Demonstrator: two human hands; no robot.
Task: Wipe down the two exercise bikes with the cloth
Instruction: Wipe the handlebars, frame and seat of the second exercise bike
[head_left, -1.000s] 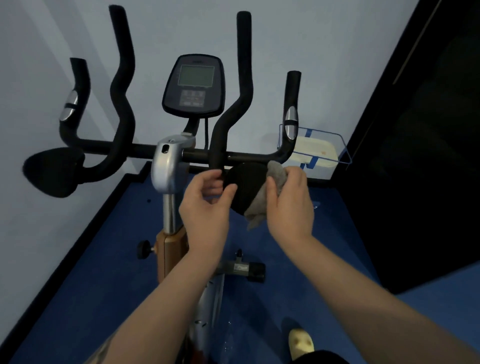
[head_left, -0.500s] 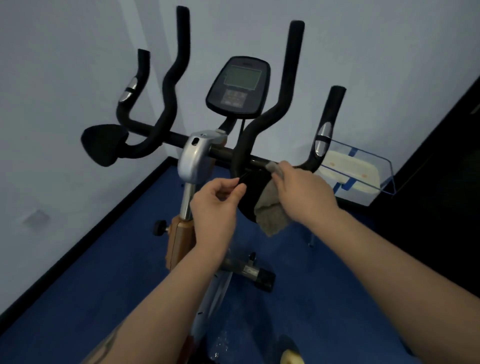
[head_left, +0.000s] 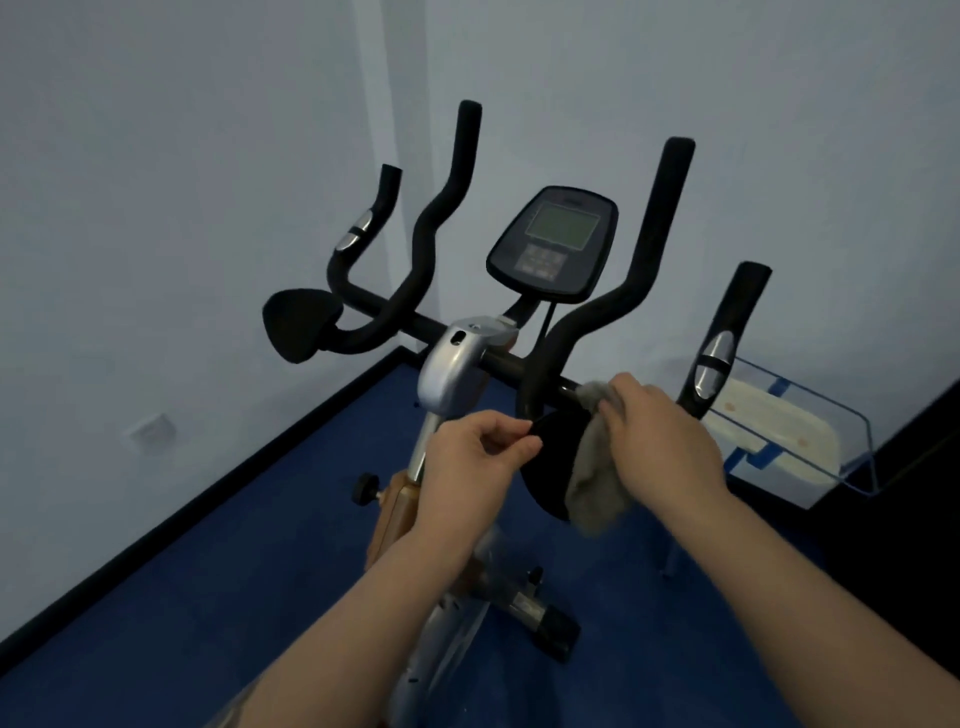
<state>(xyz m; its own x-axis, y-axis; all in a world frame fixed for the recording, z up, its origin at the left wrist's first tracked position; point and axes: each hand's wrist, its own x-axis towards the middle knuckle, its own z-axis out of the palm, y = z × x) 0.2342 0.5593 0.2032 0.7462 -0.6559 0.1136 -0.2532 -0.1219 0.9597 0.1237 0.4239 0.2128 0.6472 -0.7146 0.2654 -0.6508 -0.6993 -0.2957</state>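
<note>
1. The grey cloth (head_left: 595, 467) is gripped in the right hand (head_left: 660, 436) and pressed against the right side of the black elbow pad (head_left: 553, 462) on the exercise bike (head_left: 452, 364); its upper end is bunched against the crossbar just right of the inner handlebar upright (head_left: 613, 312), while the rest hangs loose below the hand.
2. The near-left edge of the same pad is pinched between thumb and curled fingers of the left hand (head_left: 478, 452), so the pad is steadied from the opposite side.
3. Compared with 1.0 s ago, the right hand is seen to have been shifted from the pad's face up to the junction of pad and crossbar, and more of the cloth now trails free beneath it. The left hand's pinch has been kept unchanged.
4. It is judged that the pad's face has been covered and that the wipe is being carried on to the bar and the right-hand grips; the outer grip (head_left: 727, 332), the console (head_left: 556, 244) and the left elbow pad (head_left: 301, 325) are not touched by the cloth at present.
5. Only 1 bike is shown, so the second is presumably still to be done.
6. A clear tray (head_left: 810, 431) stands beyond the right grip, beside the blue floor (head_left: 208, 597).
</note>
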